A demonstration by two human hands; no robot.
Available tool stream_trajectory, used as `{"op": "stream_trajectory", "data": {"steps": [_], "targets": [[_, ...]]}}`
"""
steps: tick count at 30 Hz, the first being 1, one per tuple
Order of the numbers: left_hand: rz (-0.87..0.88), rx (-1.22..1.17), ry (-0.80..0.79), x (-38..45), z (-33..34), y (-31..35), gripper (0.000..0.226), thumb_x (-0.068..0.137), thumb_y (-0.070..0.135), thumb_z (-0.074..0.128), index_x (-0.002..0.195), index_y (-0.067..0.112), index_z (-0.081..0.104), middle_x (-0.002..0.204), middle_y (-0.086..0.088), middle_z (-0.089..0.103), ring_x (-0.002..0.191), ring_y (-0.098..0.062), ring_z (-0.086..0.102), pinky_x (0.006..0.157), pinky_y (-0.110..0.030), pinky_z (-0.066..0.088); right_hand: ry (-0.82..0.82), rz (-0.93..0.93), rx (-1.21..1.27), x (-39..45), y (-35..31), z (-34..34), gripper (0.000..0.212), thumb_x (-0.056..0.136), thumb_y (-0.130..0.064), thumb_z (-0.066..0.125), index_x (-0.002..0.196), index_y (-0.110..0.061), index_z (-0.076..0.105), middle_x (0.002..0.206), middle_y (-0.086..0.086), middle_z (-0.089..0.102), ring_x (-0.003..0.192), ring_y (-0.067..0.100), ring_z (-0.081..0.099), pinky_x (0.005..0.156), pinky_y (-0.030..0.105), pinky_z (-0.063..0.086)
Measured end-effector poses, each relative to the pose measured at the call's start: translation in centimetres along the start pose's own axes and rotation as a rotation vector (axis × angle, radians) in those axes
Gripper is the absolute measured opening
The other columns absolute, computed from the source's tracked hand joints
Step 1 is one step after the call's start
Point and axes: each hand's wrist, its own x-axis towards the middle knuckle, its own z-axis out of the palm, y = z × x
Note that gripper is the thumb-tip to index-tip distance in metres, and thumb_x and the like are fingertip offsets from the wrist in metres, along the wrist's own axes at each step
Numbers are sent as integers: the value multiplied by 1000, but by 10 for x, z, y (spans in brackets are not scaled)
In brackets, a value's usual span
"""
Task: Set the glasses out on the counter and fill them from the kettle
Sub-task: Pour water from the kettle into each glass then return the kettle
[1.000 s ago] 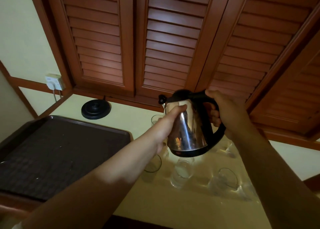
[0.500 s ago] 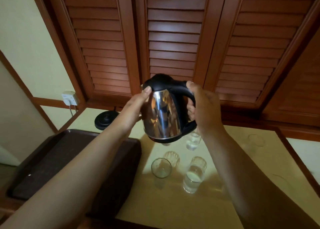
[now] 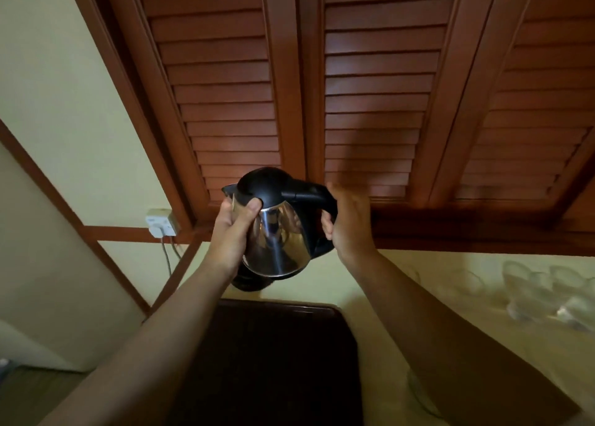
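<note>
Head view: the fingers (image 3: 325, 229) of the right hand (image 3: 349, 224) curl around the black handle of the kettle (image 3: 277, 232), gripping it. The left hand (image 3: 233, 232) is wrapped against the steel body, thumb pressed at the lid's edge. The kettle hangs between both hands, tilted, spout to the left of the fingers. Below the left hand lies the black base (image 3: 251, 284). The glasses (image 3: 547, 293) stand, blurred, well right of the right hand on the counter (image 3: 402, 266). A dark tray (image 3: 273, 361) lies below the hands.
</note>
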Motion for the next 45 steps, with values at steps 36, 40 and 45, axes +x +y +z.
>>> {"op": "stream_trajectory", "data": {"steps": [36,40,45], "targets": [[32,56,-176,74,-103,-158,72,90,36,70,151,22,35,145,-9,57,133,-24,60,105,-45,57,447,34,-197,56,157,71,41,107,-20,42,69,-10,55,64,4,54,59,14,54,59,31,43],[19,79,-213,74,-104,-160,74,90,38,72,152,23,34,145,-6,58,134,-25,60,106,-50,55,435,89,-284,48,164,64,43,104,-40,36,79,-11,55,70,11,50,63,23,48,61,34,39],[-14,59,-212,70,-105,-157,82,86,54,76,151,23,36,145,-8,57,134,-29,60,105,-60,54,440,107,-354,43,164,66,52,112,-35,27,70,-18,52,66,4,54,64,20,55,63,33,44]]}}
